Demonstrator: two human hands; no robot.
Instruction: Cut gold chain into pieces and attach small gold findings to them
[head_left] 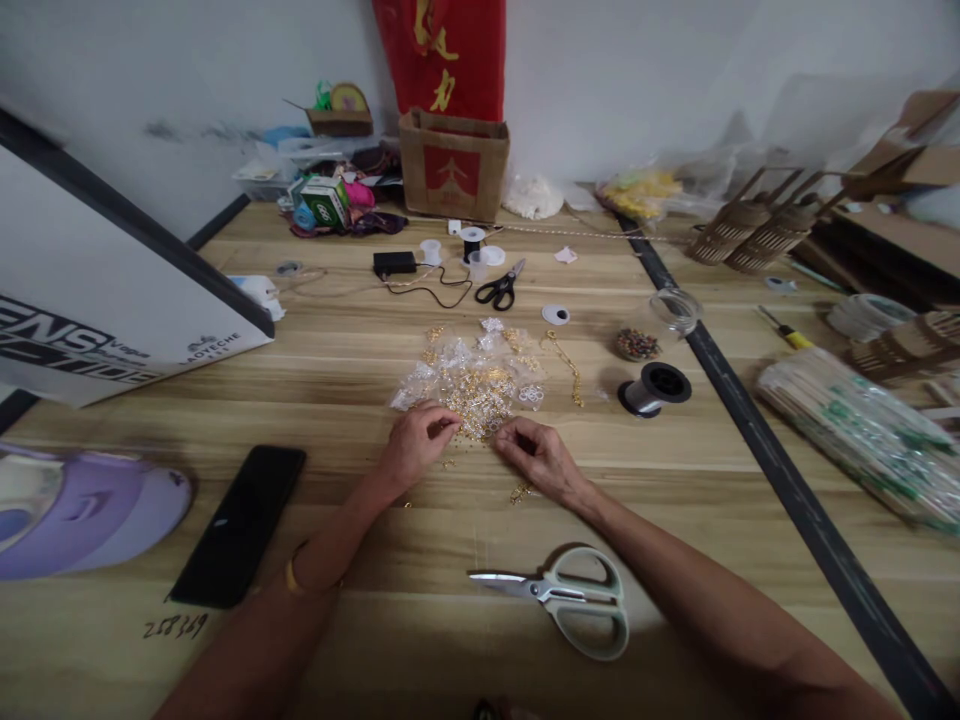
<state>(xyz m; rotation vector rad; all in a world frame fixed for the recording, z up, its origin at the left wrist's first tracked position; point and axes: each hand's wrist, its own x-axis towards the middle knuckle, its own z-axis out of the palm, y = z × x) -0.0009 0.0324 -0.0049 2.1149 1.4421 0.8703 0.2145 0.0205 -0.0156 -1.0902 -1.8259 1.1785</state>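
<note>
A heap of small gold and silver jewelry findings (484,398) lies on the wooden table, partly on clear plastic bags. My left hand (418,440) is at its near left edge, thumb and forefinger pinched on something too small to make out. At the near right edge, my right hand (541,456) has its fingers pressed together; anything in them is hidden. A short gold chain piece (520,493) rests beside my right hand, and a tiny gold ring (408,506) lies by my left wrist. Another gold chain (566,368) stretches out right of the heap.
Light-handled scissors (586,602) lie between my forearms, a black phone (238,525) to the left. Black scissors (501,287) sit behind the heap. On the right are a wire spool (654,388), a jar of beads (639,344) and wrapped sticks (862,430). A large box (127,270) stands left.
</note>
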